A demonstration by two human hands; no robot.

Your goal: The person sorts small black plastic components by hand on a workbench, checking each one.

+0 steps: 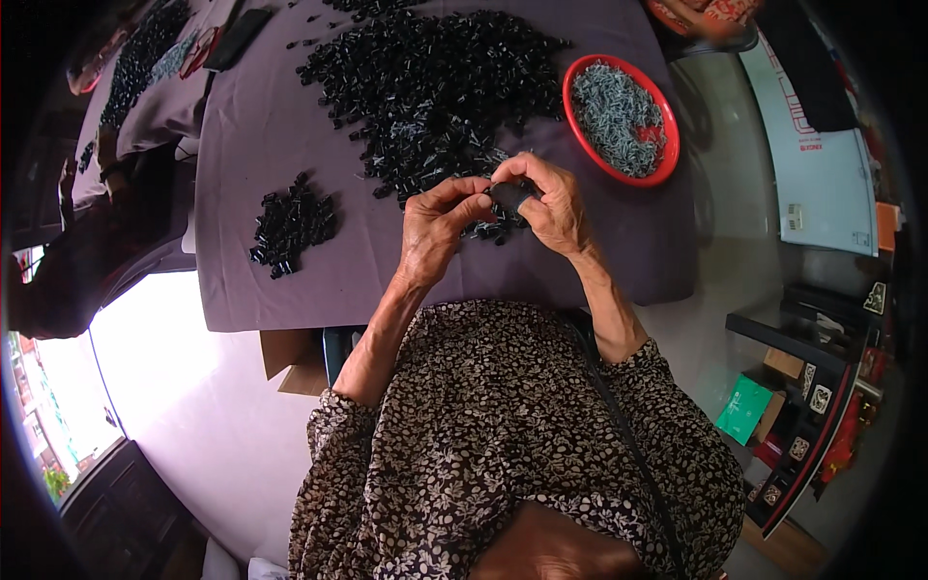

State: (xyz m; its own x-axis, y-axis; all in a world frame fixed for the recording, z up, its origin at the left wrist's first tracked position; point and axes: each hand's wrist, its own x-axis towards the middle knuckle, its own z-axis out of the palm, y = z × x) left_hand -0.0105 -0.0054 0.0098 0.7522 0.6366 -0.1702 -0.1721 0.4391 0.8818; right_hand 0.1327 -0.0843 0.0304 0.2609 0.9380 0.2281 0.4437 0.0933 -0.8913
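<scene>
Over the front part of the cloth, my left hand [432, 230] and my right hand [556, 205] meet, fingertips almost touching. Both are closed in a pinch on a tiny black piece between them, mostly hidden by the fingers. A dark cover wraps my right thumb. Just beyond and under my hands spreads a large heap of small black plastic parts [425, 82], some with bits of shiny metal among them. To the right stands a red bowl [650, 180] holding many small grey metal screws [617, 114].
A smaller pile of black parts [293, 227] lies at the left on the purple tablecloth [261, 304]. Another person's dark sleeve [72, 256] and a second covered table are at far left. A shelf unit [793, 333] with a green box [744, 408] stands at right.
</scene>
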